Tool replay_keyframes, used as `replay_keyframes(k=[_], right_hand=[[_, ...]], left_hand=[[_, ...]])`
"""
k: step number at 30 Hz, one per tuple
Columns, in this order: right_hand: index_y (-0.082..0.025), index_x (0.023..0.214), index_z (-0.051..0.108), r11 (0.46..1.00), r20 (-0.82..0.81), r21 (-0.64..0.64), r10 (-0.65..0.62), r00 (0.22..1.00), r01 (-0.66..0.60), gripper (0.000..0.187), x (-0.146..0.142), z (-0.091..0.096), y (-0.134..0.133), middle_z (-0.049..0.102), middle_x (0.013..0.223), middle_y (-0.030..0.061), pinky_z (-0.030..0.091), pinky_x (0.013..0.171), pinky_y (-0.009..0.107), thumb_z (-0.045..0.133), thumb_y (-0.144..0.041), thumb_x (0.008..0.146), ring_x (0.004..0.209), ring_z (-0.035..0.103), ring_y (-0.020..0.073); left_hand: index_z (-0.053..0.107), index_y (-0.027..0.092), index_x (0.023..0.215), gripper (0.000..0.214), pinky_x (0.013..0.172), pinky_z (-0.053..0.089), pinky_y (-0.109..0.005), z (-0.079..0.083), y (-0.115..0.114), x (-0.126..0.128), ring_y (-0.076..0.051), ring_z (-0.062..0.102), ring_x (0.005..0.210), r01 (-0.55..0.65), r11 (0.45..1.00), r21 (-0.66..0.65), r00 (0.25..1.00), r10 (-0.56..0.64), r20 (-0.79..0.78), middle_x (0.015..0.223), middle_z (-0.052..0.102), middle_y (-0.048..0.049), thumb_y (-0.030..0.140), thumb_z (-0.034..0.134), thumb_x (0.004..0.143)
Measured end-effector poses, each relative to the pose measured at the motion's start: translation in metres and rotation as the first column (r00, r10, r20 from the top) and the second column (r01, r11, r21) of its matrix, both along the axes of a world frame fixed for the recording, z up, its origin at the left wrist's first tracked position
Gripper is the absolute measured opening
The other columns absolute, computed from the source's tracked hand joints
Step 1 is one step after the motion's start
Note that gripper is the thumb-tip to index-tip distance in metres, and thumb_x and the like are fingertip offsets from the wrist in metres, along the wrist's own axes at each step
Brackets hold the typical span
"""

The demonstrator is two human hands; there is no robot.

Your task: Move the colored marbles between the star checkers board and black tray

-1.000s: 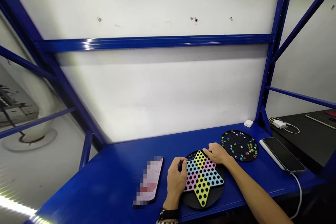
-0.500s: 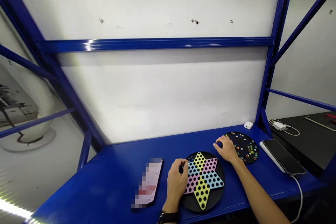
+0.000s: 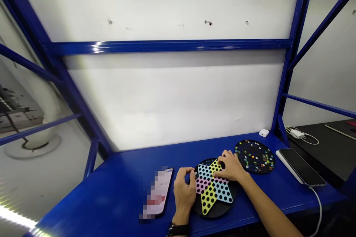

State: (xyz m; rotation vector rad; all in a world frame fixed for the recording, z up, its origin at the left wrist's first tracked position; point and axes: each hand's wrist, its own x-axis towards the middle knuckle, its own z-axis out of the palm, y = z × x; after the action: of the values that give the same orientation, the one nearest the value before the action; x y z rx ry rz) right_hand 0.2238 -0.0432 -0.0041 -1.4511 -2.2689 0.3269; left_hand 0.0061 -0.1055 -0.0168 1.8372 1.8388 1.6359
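A round black board (image 3: 219, 207) with a star of yellow, pink and light-blue holed fields lies on the blue shelf. My left hand (image 3: 183, 189) curls round its left rim, thumb on top. My right hand (image 3: 230, 166) rests on the board's upper right part, its fingers bent and the tips pressed down on the star; what they pinch is hidden. Just right of that hand lies a round black tray (image 3: 254, 155) with several small coloured marbles.
A phone (image 3: 158, 197) with a lit screen lies left of the board. Another dark phone (image 3: 302, 166) on a white cable lies at the shelf's right end. A small white plug (image 3: 263, 132) sits by the blue upright; a black table (image 3: 328, 148) stands beyond.
My right hand went to the marble tray and has come back onto the board. The board has turned a little, its lower yellow point now aiming down-left.
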Motion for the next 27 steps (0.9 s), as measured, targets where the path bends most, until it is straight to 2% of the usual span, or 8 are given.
replay_keyframes(k=[5,10,13,15,18,21,27], right_hand=[[-0.019,0.057,0.051,0.996,0.010,0.074,-0.052,0.999,0.051,0.063,-0.002,-0.003,-0.002,0.054,0.089,0.0042,0.037,0.086,0.038,0.070,-0.078,0.061,0.092,0.048,0.0228],[-0.018,0.048,0.042,0.998,-0.019,-0.034,0.050,0.999,-0.051,0.065,0.000,-0.008,0.002,0.052,0.074,0.0009,0.037,0.085,0.035,0.071,-0.075,0.065,0.081,0.050,0.0185],[-0.020,0.061,0.055,0.996,-0.107,-0.047,0.069,0.992,-0.075,0.052,0.003,-0.009,0.003,0.054,0.080,0.0012,0.039,0.079,0.031,0.070,-0.069,0.072,0.080,0.051,0.0174],[-0.022,0.085,0.066,0.996,-0.151,-0.045,0.074,0.986,-0.081,0.044,0.004,-0.009,0.002,0.057,0.096,0.0032,0.041,0.082,0.032,0.069,-0.065,0.075,0.091,0.053,0.0197],[-0.028,0.114,0.065,0.990,-0.085,-0.089,0.103,0.991,-0.111,0.051,0.004,-0.008,0.001,0.055,0.114,0.0060,0.040,0.092,0.037,0.067,-0.063,0.077,0.107,0.050,0.0248],[-0.027,0.117,0.063,0.988,0.030,-0.111,0.108,0.994,-0.104,0.050,0.000,-0.006,0.003,0.056,0.113,0.0081,0.040,0.091,0.040,0.060,-0.064,0.083,0.104,0.053,0.0266],[-0.024,0.106,0.066,0.989,0.186,-0.105,0.127,0.974,-0.109,0.041,-0.007,-0.005,0.012,0.060,0.102,0.0079,0.043,0.075,0.032,0.037,-0.052,0.098,0.082,0.062,0.0214]], left_hand=[[0.063,0.022,0.081,0.023,0.074,0.051,-0.032,0.001,0.000,0.000,-0.020,0.064,0.080,-0.002,1.000,0.004,1.000,0.002,0.012,0.083,0.067,-0.0029,0.037,0.048,0.090],[0.062,0.022,0.081,0.024,0.073,0.052,-0.032,0.003,-0.002,0.001,-0.020,0.064,0.080,0.006,1.000,-0.024,1.000,-0.006,0.013,0.083,0.067,-0.0032,0.038,0.047,0.090],[0.063,0.022,0.081,0.024,0.073,0.052,-0.032,0.004,-0.002,0.001,-0.021,0.064,0.080,0.006,0.999,-0.039,1.000,-0.006,0.009,0.083,0.067,-0.0037,0.038,0.047,0.090],[0.063,0.022,0.082,0.024,0.073,0.052,-0.033,0.004,-0.002,0.001,-0.021,0.064,0.081,0.007,0.999,-0.045,1.000,-0.007,0.007,0.084,0.068,-0.0041,0.038,0.047,0.090],[0.063,0.022,0.082,0.023,0.074,0.052,-0.033,0.003,-0.001,0.001,-0.021,0.064,0.082,0.013,0.999,-0.052,1.000,-0.013,0.011,0.084,0.068,-0.0041,0.038,0.047,0.090],[0.063,0.022,0.082,0.024,0.075,0.052,-0.033,0.002,-0.001,0.001,-0.021,0.064,0.082,0.024,0.998,-0.058,1.000,-0.024,0.012,0.085,0.067,-0.0041,0.038,0.047,0.090],[0.063,0.022,0.081,0.025,0.073,0.052,-0.032,0.004,-0.002,0.001,-0.020,0.064,0.081,0.029,0.997,-0.074,0.999,-0.028,0.018,0.083,0.068,-0.0032,0.040,0.048,0.090]])
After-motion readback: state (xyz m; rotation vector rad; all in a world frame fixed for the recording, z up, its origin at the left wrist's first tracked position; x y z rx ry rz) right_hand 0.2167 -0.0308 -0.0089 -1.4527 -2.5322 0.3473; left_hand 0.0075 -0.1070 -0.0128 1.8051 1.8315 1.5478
